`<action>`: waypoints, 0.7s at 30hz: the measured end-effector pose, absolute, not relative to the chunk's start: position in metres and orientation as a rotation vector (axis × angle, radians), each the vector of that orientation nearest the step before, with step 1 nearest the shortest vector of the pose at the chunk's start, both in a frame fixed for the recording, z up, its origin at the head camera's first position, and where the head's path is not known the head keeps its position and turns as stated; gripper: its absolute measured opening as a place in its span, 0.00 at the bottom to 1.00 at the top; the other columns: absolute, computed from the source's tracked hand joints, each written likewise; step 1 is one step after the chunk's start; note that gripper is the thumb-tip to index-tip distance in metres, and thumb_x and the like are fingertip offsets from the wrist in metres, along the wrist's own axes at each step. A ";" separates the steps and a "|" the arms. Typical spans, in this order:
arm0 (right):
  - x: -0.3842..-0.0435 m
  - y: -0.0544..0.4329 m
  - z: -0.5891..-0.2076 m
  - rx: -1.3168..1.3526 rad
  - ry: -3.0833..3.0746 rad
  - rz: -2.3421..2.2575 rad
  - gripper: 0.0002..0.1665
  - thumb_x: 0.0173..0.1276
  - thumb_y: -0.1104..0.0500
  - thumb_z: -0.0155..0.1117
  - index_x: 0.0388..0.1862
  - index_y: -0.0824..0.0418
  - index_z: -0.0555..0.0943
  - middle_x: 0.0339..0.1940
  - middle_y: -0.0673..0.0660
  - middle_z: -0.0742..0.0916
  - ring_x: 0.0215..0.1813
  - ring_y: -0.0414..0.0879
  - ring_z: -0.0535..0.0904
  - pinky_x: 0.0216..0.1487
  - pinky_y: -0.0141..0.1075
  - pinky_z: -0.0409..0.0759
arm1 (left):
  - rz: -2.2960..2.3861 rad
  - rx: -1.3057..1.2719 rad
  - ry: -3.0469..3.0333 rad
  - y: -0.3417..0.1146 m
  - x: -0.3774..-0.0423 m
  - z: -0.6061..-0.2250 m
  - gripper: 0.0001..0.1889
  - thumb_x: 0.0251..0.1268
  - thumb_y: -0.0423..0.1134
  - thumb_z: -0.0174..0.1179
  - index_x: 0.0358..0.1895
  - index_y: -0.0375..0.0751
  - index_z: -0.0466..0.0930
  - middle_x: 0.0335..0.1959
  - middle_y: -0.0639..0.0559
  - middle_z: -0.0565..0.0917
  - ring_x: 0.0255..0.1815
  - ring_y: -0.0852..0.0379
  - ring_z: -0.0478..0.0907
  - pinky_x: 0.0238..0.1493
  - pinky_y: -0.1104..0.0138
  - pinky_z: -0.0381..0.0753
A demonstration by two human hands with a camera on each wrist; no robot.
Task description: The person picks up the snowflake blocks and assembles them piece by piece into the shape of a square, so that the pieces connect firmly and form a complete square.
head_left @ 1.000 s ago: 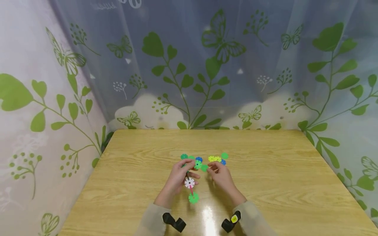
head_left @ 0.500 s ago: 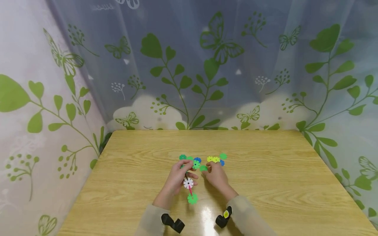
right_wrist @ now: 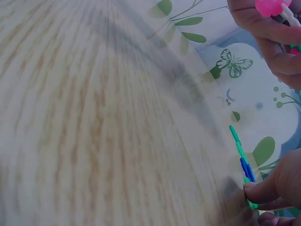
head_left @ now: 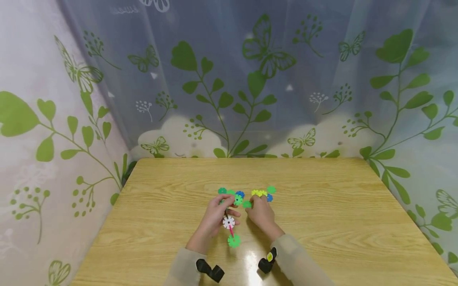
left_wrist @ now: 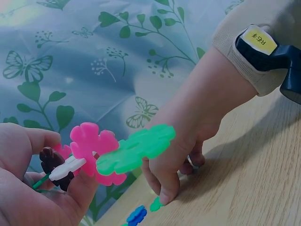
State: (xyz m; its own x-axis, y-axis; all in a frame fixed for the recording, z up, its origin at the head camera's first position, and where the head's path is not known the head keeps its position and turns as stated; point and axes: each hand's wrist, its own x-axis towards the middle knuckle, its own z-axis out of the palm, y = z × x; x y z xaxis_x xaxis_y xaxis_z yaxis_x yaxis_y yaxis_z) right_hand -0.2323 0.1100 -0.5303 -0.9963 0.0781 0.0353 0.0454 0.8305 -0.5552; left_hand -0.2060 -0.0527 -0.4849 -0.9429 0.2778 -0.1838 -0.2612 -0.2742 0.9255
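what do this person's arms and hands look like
Left hand and right hand are bare. Both sleeves are beige, the right cuff ribbed; each carries a black device, the right one with a yellow label and dark writing.

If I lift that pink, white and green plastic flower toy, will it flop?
The toy probably won't: its green end piece sticks out without drooping. Its shapes look thin, so probably light. It might pull apart where they seem slotted together.

The wood-grained table (head_left: 322, 214) bears, short of its far edge, a dark green disc (head_left: 222, 191), green disc (head_left: 230, 192) and blue disc (head_left: 241, 194) toward the left edge, two yellow discs (head_left: 262, 193), second green disc (head_left: 271, 190) and second blue disc (head_left: 269, 198) toward the right, and third green disc (head_left: 247, 204) between.
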 end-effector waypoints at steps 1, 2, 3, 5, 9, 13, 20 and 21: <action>-0.233 0.110 -0.531 -0.104 -2.955 0.896 0.19 0.53 0.57 0.72 0.41 0.62 0.79 0.39 0.61 0.75 0.35 0.53 0.76 0.26 0.43 0.78 | 2.270 0.019 1.645 -0.053 -0.206 -0.485 0.20 0.66 0.44 0.57 0.53 0.33 0.69 0.44 0.31 0.73 0.24 0.57 0.81 0.29 0.57 0.86; -0.233 0.110 -0.531 -0.109 -2.957 0.900 0.19 0.53 0.57 0.72 0.41 0.62 0.78 0.38 0.61 0.75 0.35 0.52 0.75 0.26 0.43 0.78 | 2.271 0.017 1.645 -0.053 -0.206 -0.485 0.20 0.66 0.44 0.57 0.52 0.33 0.69 0.44 0.31 0.73 0.24 0.57 0.81 0.29 0.58 0.86; -0.234 0.110 -0.532 -0.116 -2.959 0.902 0.19 0.53 0.57 0.72 0.41 0.61 0.77 0.38 0.60 0.75 0.34 0.52 0.75 0.26 0.43 0.77 | 2.272 0.019 1.644 -0.053 -0.206 -0.485 0.20 0.66 0.44 0.57 0.52 0.33 0.69 0.44 0.31 0.73 0.24 0.57 0.81 0.28 0.58 0.86; -0.234 0.110 -0.532 -0.121 -2.951 0.917 0.19 0.52 0.57 0.73 0.40 0.60 0.76 0.37 0.59 0.75 0.34 0.52 0.75 0.26 0.43 0.77 | 2.271 0.022 1.644 -0.053 -0.206 -0.486 0.20 0.66 0.44 0.57 0.53 0.32 0.69 0.44 0.31 0.72 0.24 0.56 0.81 0.28 0.59 0.86; -0.233 0.111 -0.533 -0.102 -2.911 0.965 0.17 0.52 0.59 0.72 0.36 0.59 0.73 0.32 0.56 0.75 0.31 0.50 0.74 0.26 0.41 0.74 | 2.273 0.023 1.643 -0.053 -0.206 -0.488 0.19 0.67 0.42 0.56 0.52 0.31 0.69 0.43 0.33 0.73 0.24 0.56 0.81 0.28 0.60 0.86; -0.232 0.112 -0.532 -0.046 -2.867 1.047 0.11 0.57 0.60 0.67 0.32 0.59 0.72 0.26 0.53 0.76 0.28 0.47 0.71 0.23 0.37 0.70 | 2.273 0.019 1.645 -0.053 -0.205 -0.485 0.19 0.67 0.42 0.55 0.53 0.31 0.69 0.40 0.37 0.74 0.24 0.56 0.81 0.27 0.60 0.86; -0.231 0.116 -0.538 0.046 -2.760 1.155 0.09 0.58 0.64 0.65 0.30 0.58 0.72 0.24 0.51 0.77 0.26 0.45 0.72 0.24 0.35 0.71 | 2.279 0.010 1.647 -0.054 -0.205 -0.487 0.20 0.66 0.43 0.57 0.53 0.33 0.70 0.42 0.35 0.74 0.24 0.56 0.81 0.28 0.59 0.86; -0.231 0.117 -0.539 0.064 -2.735 1.176 0.09 0.57 0.65 0.65 0.30 0.59 0.73 0.24 0.51 0.78 0.27 0.44 0.72 0.24 0.34 0.72 | 2.280 0.013 1.647 -0.055 -0.205 -0.487 0.20 0.66 0.43 0.57 0.53 0.32 0.70 0.42 0.35 0.74 0.24 0.56 0.81 0.28 0.59 0.86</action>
State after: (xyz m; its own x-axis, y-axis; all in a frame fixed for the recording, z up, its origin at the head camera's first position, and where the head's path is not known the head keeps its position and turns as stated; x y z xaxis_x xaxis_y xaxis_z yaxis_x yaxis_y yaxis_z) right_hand -0.2309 0.1170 -0.5391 -0.9857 0.0253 0.1668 -0.1036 0.6894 -0.7170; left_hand -0.2054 -0.0546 -0.4869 -0.9462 0.2676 -0.1819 -0.2568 -0.2790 0.9253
